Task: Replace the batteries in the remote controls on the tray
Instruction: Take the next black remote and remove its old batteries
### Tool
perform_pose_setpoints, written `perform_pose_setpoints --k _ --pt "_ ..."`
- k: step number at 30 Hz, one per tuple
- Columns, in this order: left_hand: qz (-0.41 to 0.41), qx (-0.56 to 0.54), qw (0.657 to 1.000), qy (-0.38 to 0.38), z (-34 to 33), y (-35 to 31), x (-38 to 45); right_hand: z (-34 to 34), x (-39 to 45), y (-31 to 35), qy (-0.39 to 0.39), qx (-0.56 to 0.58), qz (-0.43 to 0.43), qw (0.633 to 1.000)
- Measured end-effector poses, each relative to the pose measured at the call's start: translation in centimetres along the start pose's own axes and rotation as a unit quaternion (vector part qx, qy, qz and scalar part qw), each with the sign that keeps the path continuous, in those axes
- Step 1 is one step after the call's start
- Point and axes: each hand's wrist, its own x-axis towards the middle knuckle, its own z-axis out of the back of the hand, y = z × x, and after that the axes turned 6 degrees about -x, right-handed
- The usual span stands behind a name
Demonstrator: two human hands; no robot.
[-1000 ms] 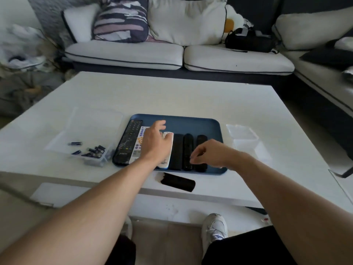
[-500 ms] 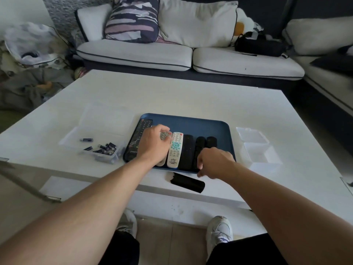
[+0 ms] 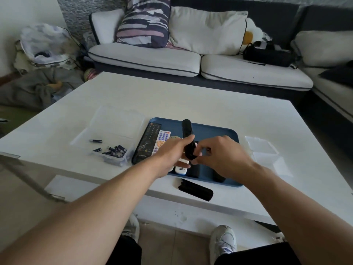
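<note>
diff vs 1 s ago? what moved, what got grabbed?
A slim black remote came up off the blue tray: left hand now holds it in a closed grip, right hand working its lower end. Unchanged: other remotes on the tray, batteries in their box, black cover by the table edge.

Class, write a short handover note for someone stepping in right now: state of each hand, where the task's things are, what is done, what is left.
Left hand grips a slim black remote, lifted above the blue tray. Right hand works at its lower end. Other remotes lie on the tray. Batteries sit in the clear box left of the tray. A black cover lies on the table in front of the tray. Swaps done: cannot tell. Left: fit batteries, close covers.
</note>
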Motion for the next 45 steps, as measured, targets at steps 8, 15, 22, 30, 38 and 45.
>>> perform_pose_setpoints --k 8,15,22,30,38,45 --pt "-0.016 -0.058 0.994 -0.088 2.2 0.5 0.4 -1.1 1.6 -0.8 0.164 0.54 -0.184 0.805" --pt "-0.006 -0.072 0.992 -0.103 4.2 0.9 0.5 -1.1 2.5 -0.3 0.182 0.715 -0.214 0.64" --pt "-0.021 -0.059 0.992 -0.107 4.5 1.0 0.4 -1.6 3.1 1.1 0.175 0.73 -0.212 0.626" --pt "-0.015 -0.066 0.991 -0.112 5.2 1.1 0.0 -3.2 4.5 0.9 0.121 0.726 -0.265 0.623" --pt "-0.013 -0.068 0.991 -0.111 5.3 1.2 0.0 -3.5 4.7 0.4 0.161 0.706 -0.272 0.634" --pt "-0.01 -0.091 0.991 -0.1 5.4 1.1 0.1 -3.1 4.3 0.4 0.211 0.714 -0.209 0.634"
